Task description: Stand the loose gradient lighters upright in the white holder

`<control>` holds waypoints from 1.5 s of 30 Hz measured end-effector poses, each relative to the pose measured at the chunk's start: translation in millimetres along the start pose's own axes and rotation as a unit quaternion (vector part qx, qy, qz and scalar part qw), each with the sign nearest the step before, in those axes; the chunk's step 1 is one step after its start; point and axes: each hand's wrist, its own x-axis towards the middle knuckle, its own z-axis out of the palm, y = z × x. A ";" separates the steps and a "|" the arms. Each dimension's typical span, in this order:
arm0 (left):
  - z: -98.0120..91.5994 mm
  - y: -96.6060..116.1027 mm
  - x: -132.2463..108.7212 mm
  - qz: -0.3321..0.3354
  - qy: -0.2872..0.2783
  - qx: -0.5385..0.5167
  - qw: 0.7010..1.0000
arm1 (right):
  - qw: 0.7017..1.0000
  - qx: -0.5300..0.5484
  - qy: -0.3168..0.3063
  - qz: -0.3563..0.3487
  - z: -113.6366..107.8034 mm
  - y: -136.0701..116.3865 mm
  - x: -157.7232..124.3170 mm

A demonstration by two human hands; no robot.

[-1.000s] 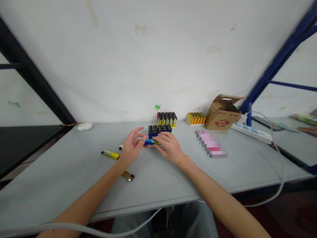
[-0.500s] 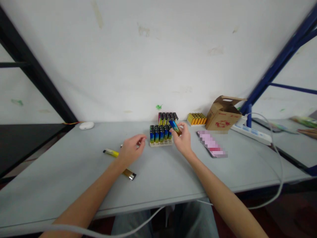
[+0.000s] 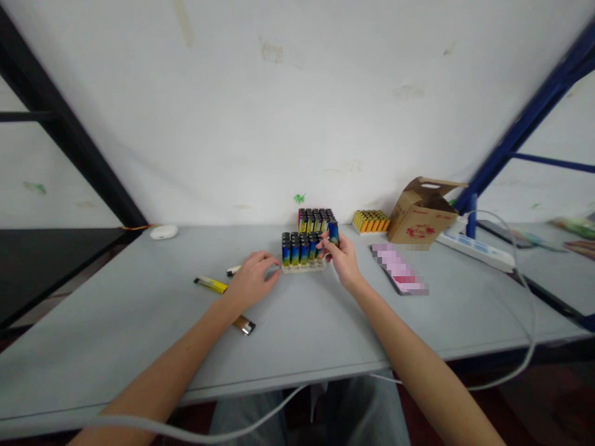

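My right hand (image 3: 344, 261) holds up a short blue lighter (image 3: 333, 233), pinched between thumb and fingers at the right end of a pale tray (image 3: 304, 269). Several lighters (image 3: 304, 251) with blue-to-yellow bodies and dark tops stand upright in rows in this tray, and holes show along its front. My left hand (image 3: 253, 275) rests low at the tray's left end, fingers bent and apart, fingertips at its edge and nothing seen in them. Beside and partly beneath that hand lie a yellow lighter (image 3: 212, 284) and a brown-gold lighter (image 3: 244, 324) with a silver end.
Behind stand a block of dark-topped lighters (image 3: 316, 219) and a tray of orange-yellow cylinders (image 3: 370, 221). Rightward are an open cardboard box (image 3: 421, 218), a phone (image 3: 398, 270) and a power strip (image 3: 478, 250). A white case (image 3: 163, 232) sits at back left. A cable crosses the front.
My right hand has turned the lighter from tilted to nearly upright. My left hand has moved right and its fingertips now reach the tray's left edge.
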 end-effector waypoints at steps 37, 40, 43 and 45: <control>-30.1 -24.7 8.6 0.037 -0.136 -0.075 0.987 | 0.963 0.153 0.060 0.211 -16.3 10.0 20.4; -35.5 -26.6 9.1 0.026 -0.156 -0.082 0.984 | 0.963 0.153 0.058 0.216 -16.4 9.7 20.5; -36.7 -26.2 9.1 0.017 -0.157 -0.082 0.984 | 0.960 0.158 0.056 0.223 -15.8 8.7 19.6; -36.0 -25.8 8.6 0.015 -0.152 -0.080 0.985 | 0.958 0.167 0.060 0.226 -15.2 8.5 18.8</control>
